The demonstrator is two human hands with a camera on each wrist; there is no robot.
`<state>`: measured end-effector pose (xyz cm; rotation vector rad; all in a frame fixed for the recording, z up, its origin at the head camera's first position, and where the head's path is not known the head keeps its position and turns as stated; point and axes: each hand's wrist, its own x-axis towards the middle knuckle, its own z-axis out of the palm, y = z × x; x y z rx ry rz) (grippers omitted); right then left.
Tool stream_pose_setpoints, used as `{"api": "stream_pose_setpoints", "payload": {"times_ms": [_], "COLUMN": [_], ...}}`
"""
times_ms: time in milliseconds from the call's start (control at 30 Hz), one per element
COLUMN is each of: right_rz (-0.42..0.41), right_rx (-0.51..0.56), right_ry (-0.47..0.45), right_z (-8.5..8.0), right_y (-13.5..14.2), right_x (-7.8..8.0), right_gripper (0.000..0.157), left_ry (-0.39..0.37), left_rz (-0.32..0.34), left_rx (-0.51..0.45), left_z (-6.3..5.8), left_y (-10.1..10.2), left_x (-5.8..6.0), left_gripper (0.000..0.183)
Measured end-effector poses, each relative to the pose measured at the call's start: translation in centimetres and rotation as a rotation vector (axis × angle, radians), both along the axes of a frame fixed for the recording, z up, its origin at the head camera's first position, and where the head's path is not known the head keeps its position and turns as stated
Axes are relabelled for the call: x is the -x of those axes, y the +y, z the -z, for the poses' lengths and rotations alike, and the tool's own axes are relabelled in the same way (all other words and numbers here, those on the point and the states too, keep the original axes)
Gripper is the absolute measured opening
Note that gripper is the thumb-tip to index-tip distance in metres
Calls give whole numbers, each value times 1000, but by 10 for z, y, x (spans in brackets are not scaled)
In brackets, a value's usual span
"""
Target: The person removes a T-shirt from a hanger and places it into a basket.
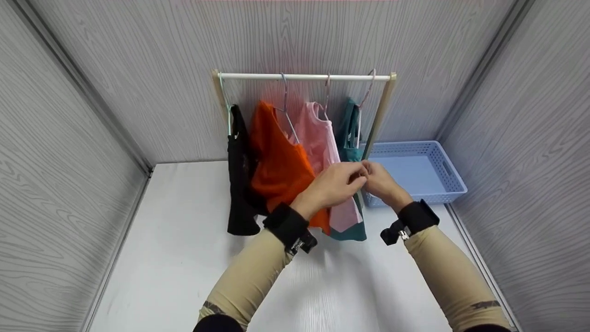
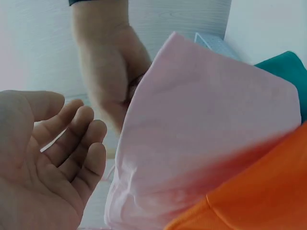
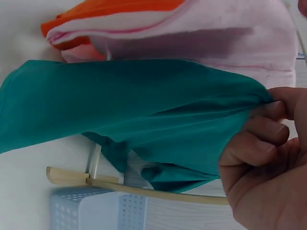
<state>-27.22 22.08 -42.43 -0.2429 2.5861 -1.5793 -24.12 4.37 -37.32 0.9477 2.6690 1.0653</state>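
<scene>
My right hand [image 3: 268,163] pinches the upper edge of a teal garment [image 3: 120,100] between thumb and fingers, drawing folds in the cloth. The garment hangs rightmost on a small clothes rack [image 1: 304,76]. My left hand [image 2: 53,158] is close by on the left, its fingers loosely bent with nothing in them. Beside it hangs a pink sleeveless top [image 2: 211,91], which partly covers the teal cloth in the head view. An orange top [image 1: 281,161] and a black garment [image 1: 239,184] hang farther left, each on a thin hanger.
A light blue perforated basket [image 1: 415,173] sits on the white table [image 1: 184,258] to the right, partly behind the rack's wooden leg [image 1: 380,113]. Grey wood-patterned panels [image 1: 138,55] enclose the back and both sides.
</scene>
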Motion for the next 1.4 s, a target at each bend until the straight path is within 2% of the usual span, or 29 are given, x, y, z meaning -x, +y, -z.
{"api": "stream_pose_setpoints", "payload": {"times_ms": [67, 133, 233, 333, 467, 600, 767, 867, 933, 1033, 1167, 1267, 1400], "right_rz": [-13, -24, -39, -53, -62, -79, -177, -260, -278, -214, -74, -7, 40], "right_rx": [64, 100, 92, 39, 7, 22, -63, -130, -167, -219, -267, -301, -373], "right_ry": [26, 51, 74, 87, 113, 125, 179, 197, 214, 247, 292, 340, 439], "right_z": [-2, -5, -10, -15, -14, -9, -5, -3, -1, -1, -6, -12, -20], "right_y": [-4, -7, -12, -19, -30, -43, -48, -38, -29, -15, 0, 7, 12], "right_x": [-3, -6, -14, -26, -42, -55, -62, -57, -51, -39, -21, -8, 7], "right_gripper": [8, 9, 15, 18, 15, 12, 13, 16, 18, 18, 20, 31, 47], "left_ry": [17, 26, 23, 22, 34, 73, 118, 121, 118, 129, 145, 127, 79], "left_rz": [-24, -82, -189, -273, -343, -375, -347, -336, -324, -302, -241, -176, -70], "left_rx": [-4, -3, -5, 7, 39, 97, 162, 156, 132, 112, 127, 128, 104], "left_z": [1, 0, -1, -2, -2, 0, 4, 8, 11, 13, 11, 8, 5], "left_y": [4, 5, 4, 0, -4, -8, -17, -27, -36, -51, -68, -77, -86], "left_x": [0, 1, 0, 0, 1, 4, 5, 4, 2, 0, -10, -19, -27], "left_gripper": [23, 23, 23, 28, 36, 38, 29, 26, 25, 25, 25, 24, 23]}}
